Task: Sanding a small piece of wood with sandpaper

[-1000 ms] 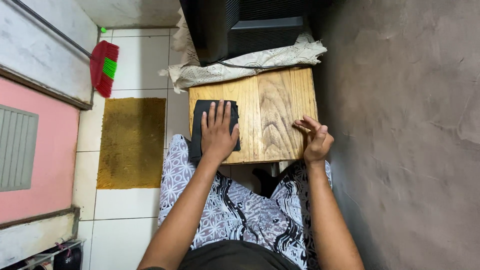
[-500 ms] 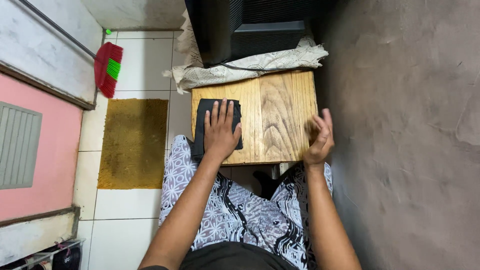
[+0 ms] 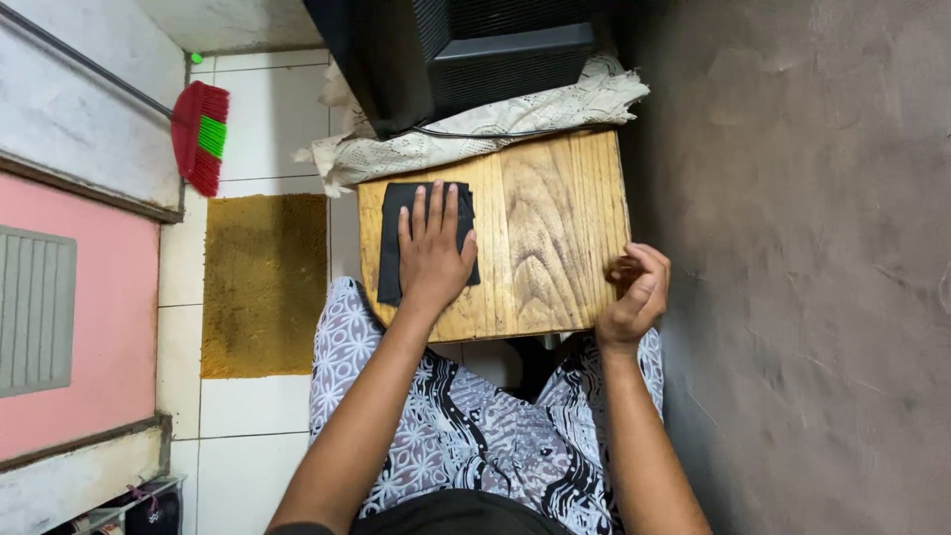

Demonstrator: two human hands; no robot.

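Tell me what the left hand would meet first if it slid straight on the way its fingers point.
Likely the cream lace cloth bunched at the far edge of the wooden table, then the black ribbed box on it. The left hand lies flat on a folded black cloth.

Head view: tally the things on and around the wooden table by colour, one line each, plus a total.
Black: 2, folded cloth under the left hand, boxy appliance
Cream: 1, lace cloth
Red and green: 1, broom
Mustard: 1, floor mat
Total: 5
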